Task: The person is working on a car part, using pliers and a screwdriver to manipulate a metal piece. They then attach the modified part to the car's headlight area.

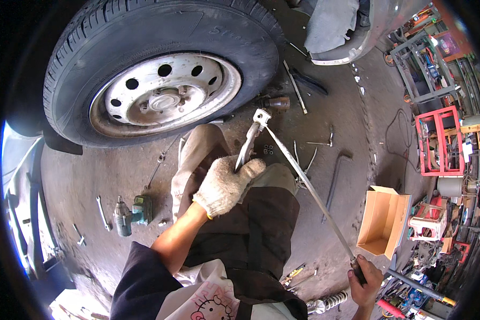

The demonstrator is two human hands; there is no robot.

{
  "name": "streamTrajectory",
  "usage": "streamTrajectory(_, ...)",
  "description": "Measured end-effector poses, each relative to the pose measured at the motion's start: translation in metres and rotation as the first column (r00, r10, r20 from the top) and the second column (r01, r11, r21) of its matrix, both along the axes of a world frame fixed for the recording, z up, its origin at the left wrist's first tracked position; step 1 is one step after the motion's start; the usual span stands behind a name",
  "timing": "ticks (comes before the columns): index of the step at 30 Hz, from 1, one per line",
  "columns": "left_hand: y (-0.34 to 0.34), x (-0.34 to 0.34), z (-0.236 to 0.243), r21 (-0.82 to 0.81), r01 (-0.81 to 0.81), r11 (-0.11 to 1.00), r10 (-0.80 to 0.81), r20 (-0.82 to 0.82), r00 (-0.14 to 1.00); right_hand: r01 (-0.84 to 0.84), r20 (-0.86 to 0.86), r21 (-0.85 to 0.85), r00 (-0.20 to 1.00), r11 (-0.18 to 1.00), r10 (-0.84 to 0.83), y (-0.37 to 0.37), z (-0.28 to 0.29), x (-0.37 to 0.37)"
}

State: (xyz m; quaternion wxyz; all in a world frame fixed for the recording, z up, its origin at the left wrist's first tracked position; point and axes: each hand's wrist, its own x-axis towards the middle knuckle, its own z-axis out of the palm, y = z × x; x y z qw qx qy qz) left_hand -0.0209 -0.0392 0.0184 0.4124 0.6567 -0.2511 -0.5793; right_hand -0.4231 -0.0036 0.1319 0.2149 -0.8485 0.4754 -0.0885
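Observation:
My left hand (225,184), in a pale knitted glove, is closed around a grey metal piece (246,149) above my knees. Its upper end is a squared light-coloured block with a hole (261,117). My bare right hand (366,282), at the lower right, grips the dark handle of a long thin metal rod (316,196). The rod slants up and left, and its far tip meets or overlaps the holed block; contact cannot be made out. Beyond my knees stands a large tyre (240,42) on a worn white steel wheel (165,98).
Left on the floor are a cordless impact wrench (124,217) and a combination spanner (102,213). Several small nuts (269,150), pliers (307,166) and a bent bar (333,186) lie right of my knees. Farther right are an open cardboard box (383,221) and a red metal frame (441,141).

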Motion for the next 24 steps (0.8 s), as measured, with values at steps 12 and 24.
streamTrajectory(12, 0.011, 0.005, 0.015, -0.113, 0.141, 0.984, -0.051, 0.575, 0.817, -0.034, -0.049, -0.011, 0.998, 0.999, 0.034, -0.011, 0.014, -0.005)
streamTrajectory(24, 0.015, 0.008, 0.015, -0.153, 0.057, 0.987, 0.04, 0.561, 0.827, 0.046, -0.048, -0.042, 0.998, 0.998, -0.048, 0.01, -0.043, 0.027)
